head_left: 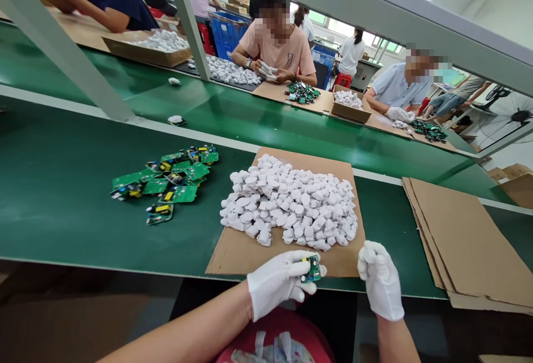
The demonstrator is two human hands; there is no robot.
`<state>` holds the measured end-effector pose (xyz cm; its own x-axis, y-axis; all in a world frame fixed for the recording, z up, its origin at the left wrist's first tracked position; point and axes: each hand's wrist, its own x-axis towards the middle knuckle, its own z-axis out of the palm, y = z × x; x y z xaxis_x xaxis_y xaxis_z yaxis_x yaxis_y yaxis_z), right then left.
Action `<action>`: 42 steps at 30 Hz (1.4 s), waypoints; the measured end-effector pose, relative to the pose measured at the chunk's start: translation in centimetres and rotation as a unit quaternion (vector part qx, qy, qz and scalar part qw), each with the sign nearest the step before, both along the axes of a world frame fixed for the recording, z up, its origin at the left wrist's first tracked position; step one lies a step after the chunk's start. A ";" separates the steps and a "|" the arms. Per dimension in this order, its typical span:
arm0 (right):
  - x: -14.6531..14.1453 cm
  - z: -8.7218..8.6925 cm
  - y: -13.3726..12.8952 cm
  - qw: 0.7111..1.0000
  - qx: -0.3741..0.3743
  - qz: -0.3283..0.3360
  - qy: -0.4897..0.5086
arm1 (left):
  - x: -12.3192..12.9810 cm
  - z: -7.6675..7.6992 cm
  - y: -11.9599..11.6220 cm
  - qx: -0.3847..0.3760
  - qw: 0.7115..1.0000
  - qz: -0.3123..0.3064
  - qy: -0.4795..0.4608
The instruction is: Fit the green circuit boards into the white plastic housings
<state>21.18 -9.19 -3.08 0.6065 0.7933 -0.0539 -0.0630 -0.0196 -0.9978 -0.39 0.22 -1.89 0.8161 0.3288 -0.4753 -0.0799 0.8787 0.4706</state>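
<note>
The left hand [283, 281], in a white glove, grips a small green circuit board [312, 270] between the thumb and fingers, over the near edge of a cardboard sheet [244, 249]. The right hand [380, 280], also gloved, is apart from the left, just beside the right edge of that sheet; its fingers are curled in and clenched, and I cannot tell whether something small is pinched between them.

A large heap of white pieces [297, 202] lies on the cardboard sheet, beyond both hands. To the left of the sheet, on the green bench [66, 185], is a loose pile of circuit boards [170, 177] with yellow, blue and black parts; one board [160, 213] lies at its near side. On the right, several flat cardboard sheets [474, 241] are stacked unevenly, the lowest reaching past the near edge of the bench.

Beyond a pale metal frame [70, 35], two white pieces [175, 120] lie apart from each other on a green surface [233, 113]. Across it, a person in a pink shirt [283, 46] holds something white in gloved hands, near more boards [303, 92] and an open box of white pieces [348, 105]. A person in a light blue shirt [395, 88] sits farther right, also with white gloves
</note>
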 end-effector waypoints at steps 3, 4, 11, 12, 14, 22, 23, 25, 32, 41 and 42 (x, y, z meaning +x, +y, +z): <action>1.0 -0.7 0.0 0.980 -0.056 -0.024 -0.191 | -0.1 -0.3 0.3 -0.003 1.000 -0.001 0.002; 1.4 -1.1 0.0 0.955 -0.080 -0.031 -0.282 | -0.1 -0.5 0.4 -0.003 1.000 0.001 0.004; -1.0 -2.9 -1.8 0.744 -0.128 0.142 -0.640 | 0.0 -1.0 0.4 -0.002 1.000 0.011 0.001; -1.2 -2.9 -2.1 0.727 -0.138 0.154 -0.655 | 0.0 -0.9 0.3 -0.001 1.000 0.013 0.002; -1.1 -2.7 -2.5 0.699 -0.175 0.133 -0.681 | 0.0 -0.8 0.3 0.000 1.000 0.017 0.006; -1.1 -2.2 -2.7 0.642 -0.222 0.192 -0.708 | -0.1 -0.6 0.2 -0.004 1.000 0.012 0.003; -1.0 -2.1 -2.6 0.640 -0.235 0.183 -0.708 | -0.1 -0.6 0.2 -0.002 1.000 0.015 0.005; -0.6 -1.9 -2.4 0.638 -0.277 0.135 -0.705 | 0.0 -0.5 0.2 0.005 1.000 0.019 0.013; 0.0 -1.6 -2.6 0.626 -0.258 0.186 -0.712 | 0.1 -0.1 0.2 0.007 0.999 0.026 0.029; 0.7 -1.3 -2.2 0.636 -0.255 0.148 -0.713 | 0.3 0.3 0.0 0.003 0.999 0.024 0.040; 1.2 -1.5 -2.1 0.645 -0.249 0.126 -0.712 | 0.4 0.4 0.0 -0.001 0.999 0.022 0.037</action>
